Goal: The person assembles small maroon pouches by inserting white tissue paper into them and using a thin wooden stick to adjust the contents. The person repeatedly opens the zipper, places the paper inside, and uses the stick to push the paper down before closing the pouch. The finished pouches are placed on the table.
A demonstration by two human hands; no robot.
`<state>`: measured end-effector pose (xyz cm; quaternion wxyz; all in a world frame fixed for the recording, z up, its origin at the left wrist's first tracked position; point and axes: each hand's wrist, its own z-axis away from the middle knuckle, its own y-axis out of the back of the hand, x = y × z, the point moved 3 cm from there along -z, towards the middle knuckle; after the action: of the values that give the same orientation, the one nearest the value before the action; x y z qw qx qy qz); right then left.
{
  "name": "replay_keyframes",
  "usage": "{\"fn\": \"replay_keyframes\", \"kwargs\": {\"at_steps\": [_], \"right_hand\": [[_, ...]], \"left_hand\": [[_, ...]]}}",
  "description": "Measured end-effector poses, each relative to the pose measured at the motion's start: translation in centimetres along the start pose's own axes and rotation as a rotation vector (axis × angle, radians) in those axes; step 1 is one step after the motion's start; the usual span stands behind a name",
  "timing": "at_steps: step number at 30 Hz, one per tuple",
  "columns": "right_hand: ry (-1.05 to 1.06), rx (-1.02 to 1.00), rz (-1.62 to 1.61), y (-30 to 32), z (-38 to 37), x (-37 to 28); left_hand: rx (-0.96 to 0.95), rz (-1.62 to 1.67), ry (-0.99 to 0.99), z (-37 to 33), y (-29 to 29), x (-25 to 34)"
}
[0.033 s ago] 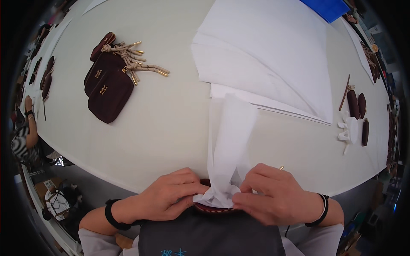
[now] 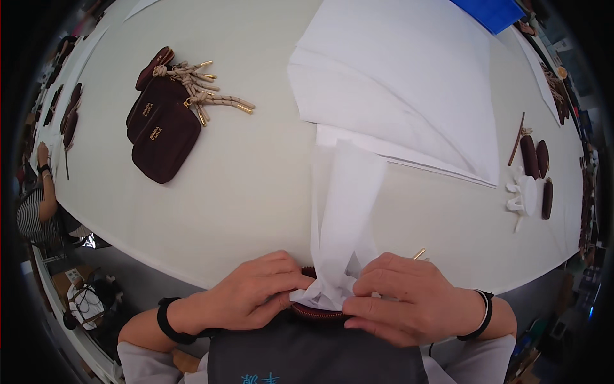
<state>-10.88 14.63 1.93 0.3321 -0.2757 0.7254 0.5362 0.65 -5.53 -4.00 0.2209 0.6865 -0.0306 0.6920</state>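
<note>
White tissue paper (image 2: 352, 192) is poking out of an unzipped maroon pouch (image 2: 320, 314) by the worktop's (image 2: 243, 217) near edge. Left hand (image 2: 259, 291) is gripping the pouch's left rim, right hand (image 2: 406, 297) is pinching the paper opposite. Further out, white sheets (image 2: 396, 77) are lying ahead, corded pouches (image 2: 167, 150) are sitting left, and a blue bin (image 2: 491, 13) is hanging out far right.
</note>
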Motion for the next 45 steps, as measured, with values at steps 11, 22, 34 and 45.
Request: {"fn": "replay_keyframes", "kwargs": {"at_steps": [11, 22, 34, 45], "right_hand": [[-0.351, -0.561, -0.331, -0.5, -1.6, 3.1], [-0.335, -0.911, -0.724, -3.3, -2.3, 5.4], [-0.489, -0.644, -0.619, -3.0, -1.0, 3.0], [-0.347, -0.512, -0.781, -5.0, -1.8, 1.8]], "left_hand": [[0.293, -0.114, 0.01, 1.0, -0.9, -0.1], [0.204, 0.099, 0.016, 0.3, -0.6, -0.9], [0.087, 0.158, -0.08, -1.1, 0.3, -0.9], [0.011, 0.328, -0.086, -0.6, -1.1, -0.4]]}}
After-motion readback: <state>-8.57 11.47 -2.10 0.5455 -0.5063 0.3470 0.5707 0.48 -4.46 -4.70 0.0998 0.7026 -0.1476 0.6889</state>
